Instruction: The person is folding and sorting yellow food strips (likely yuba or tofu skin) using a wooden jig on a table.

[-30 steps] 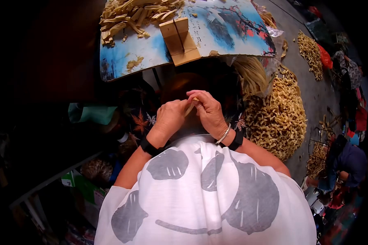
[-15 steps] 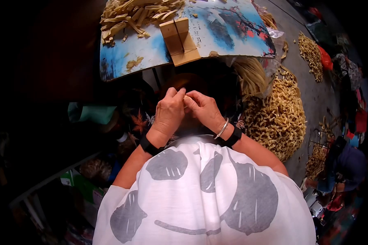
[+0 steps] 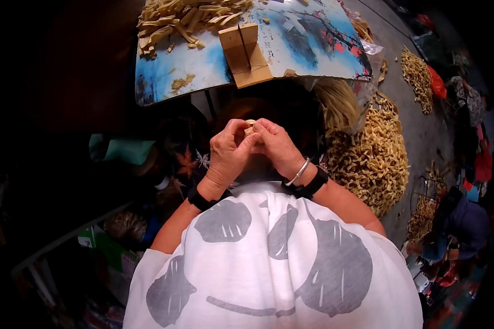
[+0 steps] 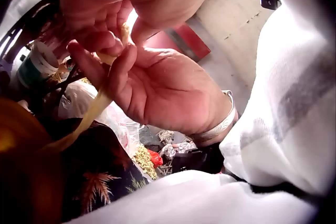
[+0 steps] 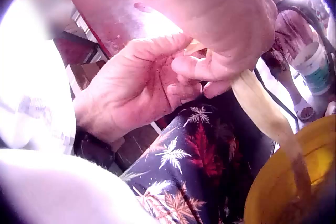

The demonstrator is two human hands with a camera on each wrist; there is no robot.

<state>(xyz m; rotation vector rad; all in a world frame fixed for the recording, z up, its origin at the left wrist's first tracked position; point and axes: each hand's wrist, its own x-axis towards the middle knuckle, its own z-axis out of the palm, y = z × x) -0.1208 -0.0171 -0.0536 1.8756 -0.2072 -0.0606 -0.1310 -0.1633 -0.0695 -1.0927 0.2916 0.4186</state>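
Note:
Both hands meet in front of the torso, fingertips together around a pale yellow flat pliable strip (image 3: 250, 130). My left hand (image 3: 225, 153) pinches it between thumb and fingers. Opposite, my right hand (image 3: 281, 148), with a silver bracelet at its wrist, grips the same strip. The strip (image 4: 92, 111) bends between the fingers in the left wrist view, and its long end hangs down. In the right wrist view that tail (image 5: 262, 103) drops from under the right hand into a yellow basin (image 5: 260, 182). Fingers hide part of the strip.
A painted board (image 3: 203, 66) lies ahead, bearing a heap of cut strips (image 3: 184, 22) and an L-shaped wooden stand (image 3: 241, 57). Right of the lap are a bundle of long strips (image 3: 337, 104) and a large pile of short knotted pieces (image 3: 370, 159). Another person (image 3: 466, 225) is at far right.
The hands shift and turn against each other around the strip. The left thumb now comes across toward the right fingers, and a bend of the strip shows above the fingertips.

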